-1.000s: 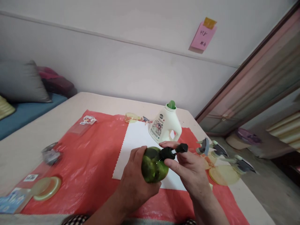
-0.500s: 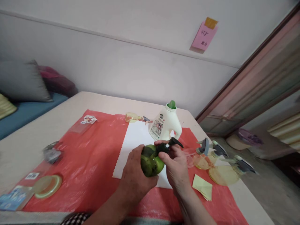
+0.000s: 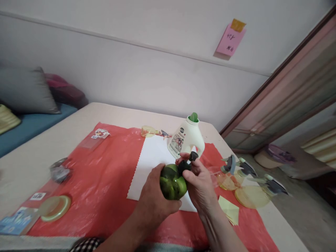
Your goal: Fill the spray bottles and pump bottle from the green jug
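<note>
A glossy green pump bottle (image 3: 173, 185) is tilted above the white sheet (image 3: 147, 168), with its lobed underside towards me. My left hand (image 3: 151, 197) wraps round its body from the left. Over on its neck side, my right hand (image 3: 201, 187) has thumb and fingers closed on the black pump top (image 3: 184, 166). The dark nozzle end sticks out near the right fingertips. Just behind the hands stands a white handled jug (image 3: 187, 138) with a green scoop (image 3: 194, 117) in its mouth.
Several yellow spray bottles (image 3: 252, 196) lie at the right table edge, near yellow sticky notes (image 3: 229, 209). Another spray bottle (image 3: 149, 131) lies at the back. A round lid (image 3: 64, 208), clear packaging (image 3: 60, 171) and a blue packet (image 3: 17, 221) lie left on the red plastic sheet (image 3: 105, 196).
The black pump top has turned, its spout swinging from pointing right to a foreshortened end. My right fingers have shifted round it. The left hand keeps its hold on the bottle.
</note>
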{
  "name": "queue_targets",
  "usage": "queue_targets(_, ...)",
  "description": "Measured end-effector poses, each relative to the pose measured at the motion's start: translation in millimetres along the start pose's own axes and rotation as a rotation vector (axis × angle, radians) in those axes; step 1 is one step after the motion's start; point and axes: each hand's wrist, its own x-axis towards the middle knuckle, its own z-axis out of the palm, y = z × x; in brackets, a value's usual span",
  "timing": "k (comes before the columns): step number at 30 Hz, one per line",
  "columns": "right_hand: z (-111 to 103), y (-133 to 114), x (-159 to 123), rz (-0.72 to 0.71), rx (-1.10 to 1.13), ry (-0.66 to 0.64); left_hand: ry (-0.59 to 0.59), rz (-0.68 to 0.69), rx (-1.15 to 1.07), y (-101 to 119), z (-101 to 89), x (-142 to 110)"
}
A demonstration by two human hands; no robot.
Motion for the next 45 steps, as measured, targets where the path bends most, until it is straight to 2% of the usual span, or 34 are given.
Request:
queue_targets(4,-9.1,-8.1,1.9,0.097,0.071,-0.208,0.016,0.01,-0.055,2.1,-1.0,-1.3)
queue_targets(6,-10.7,-8.5,4.0,0.128,0.068,-0.213,0.016,0.023,-0.063,1.8,-1.2,-1.9)
queue_targets(10,-7.4,-2.6,4.7,0.083,0.013,-0.097,0.016,0.019,-0.033,0.0,-0.6,-1.7)
queue_targets(17,-9.0,-8.1,0.5,0.137,0.118,-0.264,-0.041,0.019,-0.026,0.8,-3.6,-1.2)
queue_targets(24,-1.7,3.3,1.4,0.054,0.012,-0.077,-0.051,-0.002,-0.027,2.8,-3.2,0.1)
queue_targets(26,-0.4,2.0,0.3,0.043,0.011,-0.108,-0.061,-0.007,-0.038,5.4,-3.9,0.6)
queue_targets(30,-7.0,-8.1,0.3,0.085,0.087,-0.258,-0.111,-0.021,-0.163,11.9,-7.8,0.6)
queue_targets(32,-11.2,-10.1,1.9,0.117,0.078,-0.255,-0.153,-0.034,-0.219,13.6,-9.4,0.6)
queue_targets(35,-11.2,-4.2,4.2,0.098,0.003,-0.174,-0.184,-0.057,-0.21,13.0,-9.3,1.2)
queue_targets(41,2.8,14.2,3.0,-0.025,-0.049,0.051,-0.062,-0.034,-0.073,9.4,-6.9,3.0)
queue_targets(43,1.9,11.4,2.2,0.002,-0.005,0.005,-0.086,-0.037,-0.074,10.7,-8.4,2.6)
queue_targets(45,-2.8,4.6,2.1,0.062,0.064,-0.103,-0.115,-0.04,-0.094,12.9,-10.0,1.7)
